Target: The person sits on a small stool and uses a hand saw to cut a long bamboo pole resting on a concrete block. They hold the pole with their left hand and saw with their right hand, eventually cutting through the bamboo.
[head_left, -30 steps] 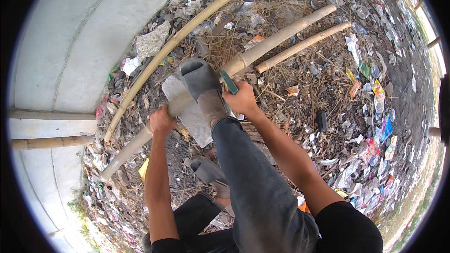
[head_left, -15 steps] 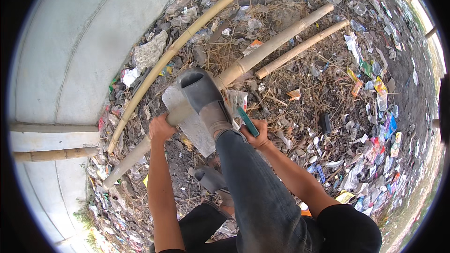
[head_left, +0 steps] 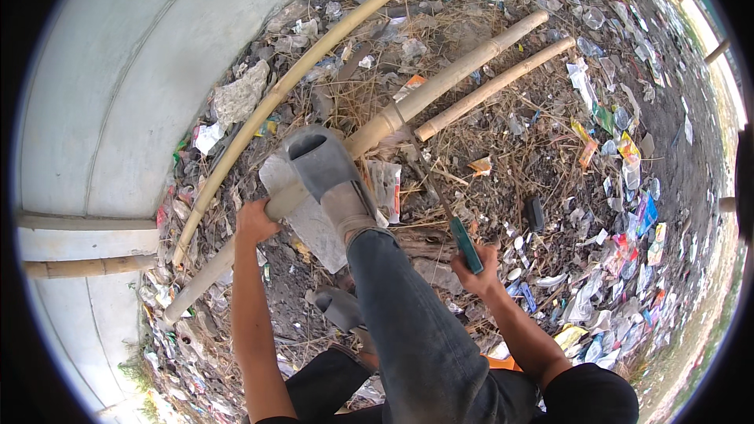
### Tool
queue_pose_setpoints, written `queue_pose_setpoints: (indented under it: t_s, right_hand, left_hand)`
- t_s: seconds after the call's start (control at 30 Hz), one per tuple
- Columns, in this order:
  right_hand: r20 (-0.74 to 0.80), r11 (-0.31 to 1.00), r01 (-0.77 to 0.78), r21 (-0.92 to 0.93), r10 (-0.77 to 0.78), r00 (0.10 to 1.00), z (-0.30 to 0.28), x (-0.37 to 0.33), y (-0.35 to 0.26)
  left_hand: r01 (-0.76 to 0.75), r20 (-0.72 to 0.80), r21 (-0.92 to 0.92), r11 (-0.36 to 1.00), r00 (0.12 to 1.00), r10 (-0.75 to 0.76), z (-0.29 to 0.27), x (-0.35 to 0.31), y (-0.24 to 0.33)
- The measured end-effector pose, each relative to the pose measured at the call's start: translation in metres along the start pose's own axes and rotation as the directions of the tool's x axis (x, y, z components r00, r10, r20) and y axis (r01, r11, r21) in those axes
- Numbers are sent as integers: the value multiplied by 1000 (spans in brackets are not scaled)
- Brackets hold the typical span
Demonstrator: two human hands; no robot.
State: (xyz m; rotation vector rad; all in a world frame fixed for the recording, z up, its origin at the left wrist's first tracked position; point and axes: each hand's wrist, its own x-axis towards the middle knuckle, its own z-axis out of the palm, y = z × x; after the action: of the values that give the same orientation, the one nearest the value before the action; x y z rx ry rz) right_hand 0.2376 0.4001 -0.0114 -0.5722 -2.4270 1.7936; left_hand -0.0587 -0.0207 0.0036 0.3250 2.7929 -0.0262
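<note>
A thick bamboo pole (head_left: 448, 78) lies slantwise across a flat grey slab (head_left: 316, 234). My left hand (head_left: 255, 221) is wrapped round the pole, left of my shod foot (head_left: 320, 161), which presses down on it. In my right hand (head_left: 481, 268) is the green handle of a handsaw (head_left: 465, 245). Its thin blade slants up and left to the pole, just beyond the foot, and its upper end is at the bamboo. Whether the teeth have cut in, I cannot tell.
A thinner bamboo piece (head_left: 495, 88) lies right of the pole. One long bamboo pole (head_left: 290, 78) curves along the grey wall (head_left: 157, 55). A rough stone chunk (head_left: 239, 94) sits beside it. Plastic litter and dry straw cover the dark ground, with a black block (head_left: 534, 213) at right.
My right hand has drawn back toward me and to the right with the saw, so its blade now shows. The left hand still grips the pole, and the foot stays on it.
</note>
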Motion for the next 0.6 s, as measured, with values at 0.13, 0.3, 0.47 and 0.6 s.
queue_pose_setpoints:
  t_s: [0.13,0.3,0.47,0.6]
  right_hand:
    - [87,997,64,47,-68,994,2,10,-27]
    - [171,998,65,0,-64,983,7,15,-62]
    - [158,998,-65,-22,68,985,16,12,-74]
    - [177,996,-52,-69,64,982,15,6,-72]
  left_hand:
    - [-162,-382,84,983,906,182,16,-23,1]
    - [-11,-238,-50,999,971,-1,22,-37,-11]
    - [103,-64,0,995,993,-103,-11,-33,11]
    - [79,-146,-24,997,986,-82,0,-35,-5]
